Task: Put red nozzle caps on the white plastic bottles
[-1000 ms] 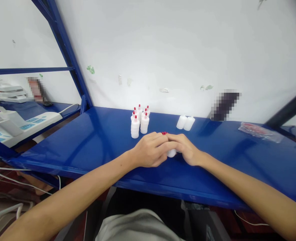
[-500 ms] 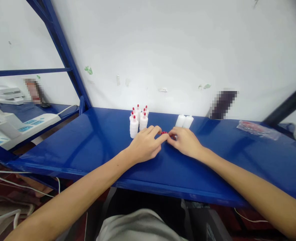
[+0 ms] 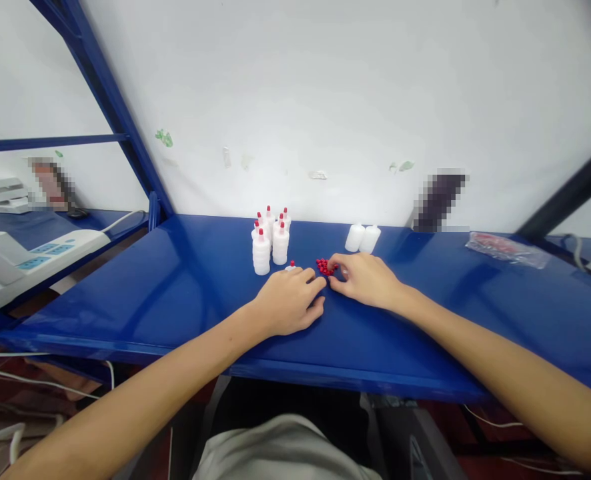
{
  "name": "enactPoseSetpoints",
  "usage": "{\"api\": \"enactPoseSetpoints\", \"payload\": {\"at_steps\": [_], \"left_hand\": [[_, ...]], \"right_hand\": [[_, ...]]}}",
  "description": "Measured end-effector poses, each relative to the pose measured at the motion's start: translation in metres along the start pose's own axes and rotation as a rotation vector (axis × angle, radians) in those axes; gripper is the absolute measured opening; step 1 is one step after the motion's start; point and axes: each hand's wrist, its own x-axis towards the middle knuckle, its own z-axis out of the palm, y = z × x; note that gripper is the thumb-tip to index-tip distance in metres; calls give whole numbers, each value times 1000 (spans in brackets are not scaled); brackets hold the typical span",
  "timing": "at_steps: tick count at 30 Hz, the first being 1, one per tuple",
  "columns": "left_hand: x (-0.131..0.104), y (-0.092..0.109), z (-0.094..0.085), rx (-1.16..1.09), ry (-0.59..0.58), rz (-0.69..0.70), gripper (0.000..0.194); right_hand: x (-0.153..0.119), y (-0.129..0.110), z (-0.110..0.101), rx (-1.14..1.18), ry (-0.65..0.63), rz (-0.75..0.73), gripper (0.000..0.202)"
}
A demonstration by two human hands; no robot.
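Several white bottles with red tips (image 3: 270, 243) stand in a group left of centre on the blue table (image 3: 175, 287). My left hand (image 3: 290, 300) rests in front of them, fingers curled; behind its knuckles a white piece with a red tip (image 3: 292, 265) shows, and whether the hand grips it is hidden. A small pile of red caps (image 3: 325, 267) lies between my hands. At its right edge is my right hand (image 3: 360, 277), thumb and forefinger apart at the caps. Two white bottles without red tips (image 3: 363, 238) are behind my right hand.
A clear plastic bag with red contents (image 3: 505, 250) lies at the right rear. A dark pixelated object (image 3: 439, 202) leans on the wall. A white power strip (image 3: 50, 257) is at the left, beyond the blue frame post (image 3: 140, 157).
My left hand has drawn back from my right hand, uncovering the red caps and a red-tipped piece behind it. The camera view has shifted slightly.
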Motion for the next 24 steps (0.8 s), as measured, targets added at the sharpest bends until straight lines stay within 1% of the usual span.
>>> {"api": "enactPoseSetpoints", "payload": {"at_steps": [2, 5, 7, 13, 16, 19, 21, 24], "left_hand": [[1, -1, 1, -37, 5, 27, 23], [1, -3, 3, -120, 8, 138, 24], [1, -4, 4, -147, 2, 161, 24], [-1, -3, 6, -89, -10, 25, 29], [-2, -3, 5, -89, -12, 9, 30], [-1, -4, 4, -95, -15, 11, 30], [0, -5, 3, -93, 3, 50, 27], [1, -5, 0, -77, 60, 197, 23]], "right_hand": [[0, 1, 0, 7, -3, -10, 23], [0, 2, 2, 16, -8, -32, 23], [1, 4, 3, 17, -7, -35, 22], [1, 4, 3, 38, -11, -69, 19], [1, 2, 2, 40, -14, -91, 17], [-1, 0, 1, 35, -23, -152, 15], [-2, -1, 1, 18, -37, -189, 13], [-4, -1, -1, 24, -46, -208, 16]]}}
